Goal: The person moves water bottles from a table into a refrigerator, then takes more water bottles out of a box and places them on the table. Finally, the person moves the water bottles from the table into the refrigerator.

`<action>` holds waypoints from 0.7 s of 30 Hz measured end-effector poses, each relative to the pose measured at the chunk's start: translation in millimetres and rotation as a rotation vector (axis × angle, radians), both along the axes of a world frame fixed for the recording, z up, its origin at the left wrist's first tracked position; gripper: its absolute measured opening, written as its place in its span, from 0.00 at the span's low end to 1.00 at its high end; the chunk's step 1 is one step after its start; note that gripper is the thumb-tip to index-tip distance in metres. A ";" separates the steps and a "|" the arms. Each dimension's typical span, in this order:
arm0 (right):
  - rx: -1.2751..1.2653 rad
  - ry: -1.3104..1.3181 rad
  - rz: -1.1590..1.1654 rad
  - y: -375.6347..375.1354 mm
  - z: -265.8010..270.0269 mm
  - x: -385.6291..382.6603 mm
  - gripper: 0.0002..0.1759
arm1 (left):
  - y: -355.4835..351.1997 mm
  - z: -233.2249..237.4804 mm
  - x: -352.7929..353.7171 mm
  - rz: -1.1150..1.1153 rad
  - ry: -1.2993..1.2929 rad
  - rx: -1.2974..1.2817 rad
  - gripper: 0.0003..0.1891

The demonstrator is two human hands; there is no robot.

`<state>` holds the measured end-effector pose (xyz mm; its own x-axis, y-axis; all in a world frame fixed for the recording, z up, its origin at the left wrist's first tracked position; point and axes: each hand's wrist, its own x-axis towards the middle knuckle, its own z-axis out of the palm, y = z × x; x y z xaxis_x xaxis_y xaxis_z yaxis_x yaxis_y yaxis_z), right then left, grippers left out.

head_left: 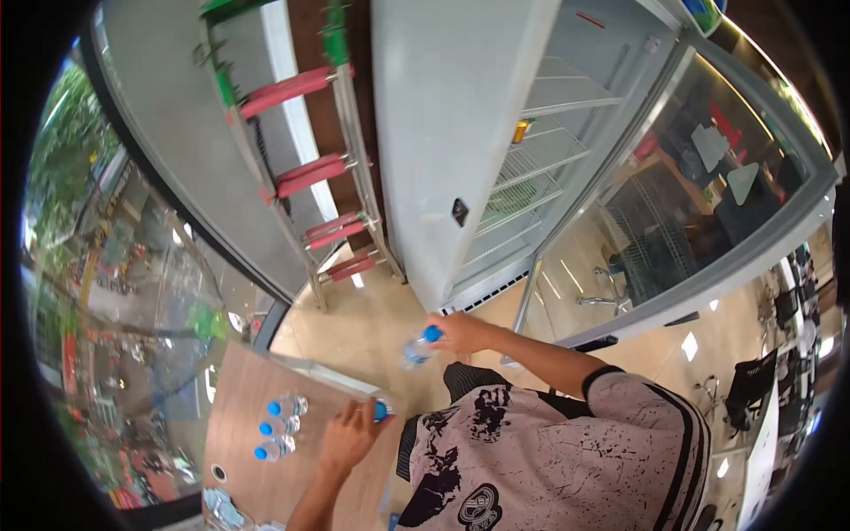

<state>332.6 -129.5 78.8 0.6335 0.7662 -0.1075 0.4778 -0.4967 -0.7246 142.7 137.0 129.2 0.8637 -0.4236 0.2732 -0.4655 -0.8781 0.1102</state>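
My right hand [462, 334] is closed around the top of a clear water bottle [416, 350] with a blue cap, held tilted above the floor in front of the fridge. Over the table's right edge, my left hand [349, 435] has its fingers wrapped at another blue-capped water bottle [382, 410], mostly hidden behind them. To the left of that hand, three more small water bottles stand close together on the wooden table [243, 389]: a far one [290, 406], a middle one [280, 426] and a near one [273, 449].
A tall white fridge [425, 133] stands ahead, its glass door [673, 195] swung open to the right. Wire shelves [540, 164] inside hold a yellow can [521, 131]. A ladder [292, 177] leans left of it. Crumpled plastic [223, 507] lies at the table's near left.
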 end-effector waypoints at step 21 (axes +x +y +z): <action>0.199 -0.338 -1.139 -236.1 -15.7 97.6 0.18 | -294.1 -65.0 361.7 -0.346 -0.148 -0.026 0.22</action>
<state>430.2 -365.6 63.1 0.9305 -0.2667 0.2511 0.0184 -0.6507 -0.7591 504.4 -157.2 64.2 0.6212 -0.6743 0.3993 -0.7466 -0.6641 0.0399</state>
